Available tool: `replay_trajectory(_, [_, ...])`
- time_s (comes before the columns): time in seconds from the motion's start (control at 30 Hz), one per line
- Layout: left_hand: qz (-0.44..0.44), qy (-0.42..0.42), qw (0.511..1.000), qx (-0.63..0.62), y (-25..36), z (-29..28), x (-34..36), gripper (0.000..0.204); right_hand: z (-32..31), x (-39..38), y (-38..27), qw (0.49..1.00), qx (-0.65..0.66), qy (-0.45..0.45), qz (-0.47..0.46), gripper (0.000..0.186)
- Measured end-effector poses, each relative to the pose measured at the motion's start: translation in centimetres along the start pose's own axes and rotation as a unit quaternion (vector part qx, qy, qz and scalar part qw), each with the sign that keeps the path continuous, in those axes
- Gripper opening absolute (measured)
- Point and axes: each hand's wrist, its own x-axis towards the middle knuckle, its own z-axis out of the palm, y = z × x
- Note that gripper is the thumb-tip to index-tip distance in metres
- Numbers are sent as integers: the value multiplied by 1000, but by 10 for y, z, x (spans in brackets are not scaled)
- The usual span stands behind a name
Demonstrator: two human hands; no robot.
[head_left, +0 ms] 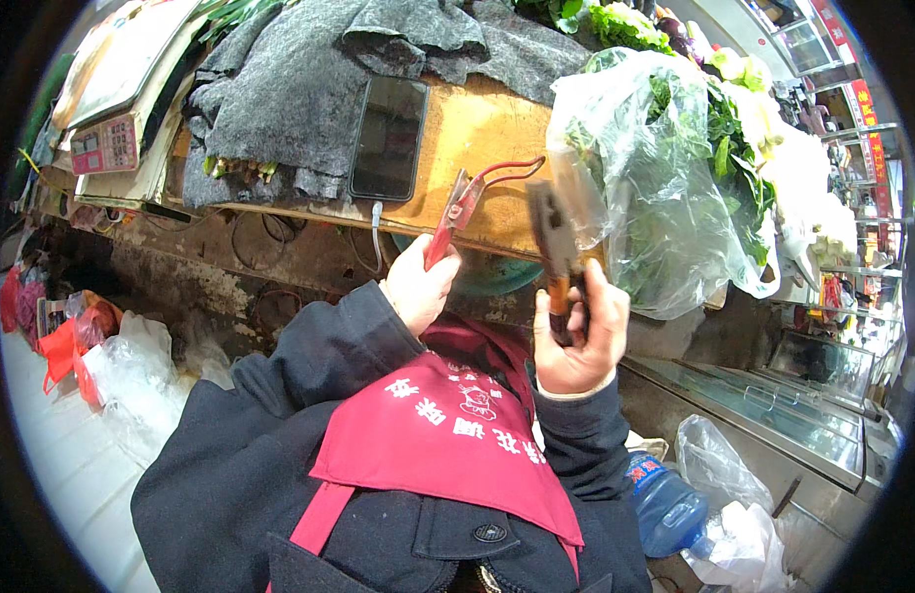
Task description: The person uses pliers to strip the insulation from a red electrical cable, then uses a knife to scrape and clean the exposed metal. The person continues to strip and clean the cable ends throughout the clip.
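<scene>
My left hand (425,287) is closed round the lower end of a red clamp (451,222) with a metal jaw. A thin red cable (512,164) loops off its upper part to the right. In my right hand (586,341) I grip a pair of pliers (553,237) by its orange and dark handles. Its metal head points up and is smeared by motion, level with the clamp and a little apart from it. Both tools are in the air by the front edge of a wooden table (477,119).
A phone (389,138) with a white cable lies on the table beside a grey felt cloth (289,89). At right stands a clear plastic bag (645,188) of leafy greens. A pink calculator (105,144) sits far left. Below right is a blue water bottle (667,509).
</scene>
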Motion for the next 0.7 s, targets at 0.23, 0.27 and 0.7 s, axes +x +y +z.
replay_trajectory(0.23, [-5,-30,999,-17,-9,-6,5,9,13,9,9,959,-127,-249,41,69])
replay_trajectory(0.27, [-16,-20,1000,0,-11,-7,4,8,12,11,11,972,-130,-194,-10,70])
replay_trajectory(0.7, [-43,-31,996,-66,-7,-6,5,10,21,21,13,997,-12,-80,10,79])
